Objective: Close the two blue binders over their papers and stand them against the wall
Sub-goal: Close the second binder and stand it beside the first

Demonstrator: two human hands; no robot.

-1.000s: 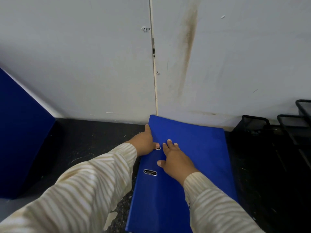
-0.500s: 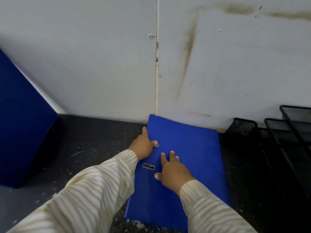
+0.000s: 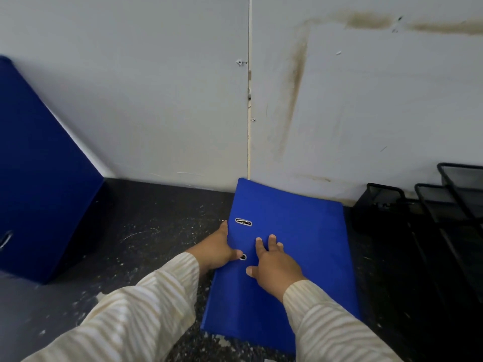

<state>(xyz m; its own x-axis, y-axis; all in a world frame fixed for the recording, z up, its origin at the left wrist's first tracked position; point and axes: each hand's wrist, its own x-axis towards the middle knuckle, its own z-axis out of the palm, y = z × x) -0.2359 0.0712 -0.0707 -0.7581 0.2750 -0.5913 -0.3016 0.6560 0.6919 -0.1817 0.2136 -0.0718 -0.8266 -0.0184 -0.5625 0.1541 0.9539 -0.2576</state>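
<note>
Blue binder [image 3: 295, 231] closed, flat on floor, far edge touching wall [image 3: 156, 100]

You can see your two arms coming in from the bottom of the picture, and both wear the same long sleeves. The cloth is a soft cream colour with thin wavy stripes of white and pale tan that run across each arm. Your left sleeve [image 3: 125, 317] looks big and wide because it is close to the camera, and it has loose folds. Your right sleeve [image 3: 332, 325] looks a bit slimmer. Each sleeve ends at the wrist in a plain edge. Your left hand [image 3: 215, 250] and right hand [image 3: 274, 262] are bare, with no rings, watch or gloves on them.
</note>
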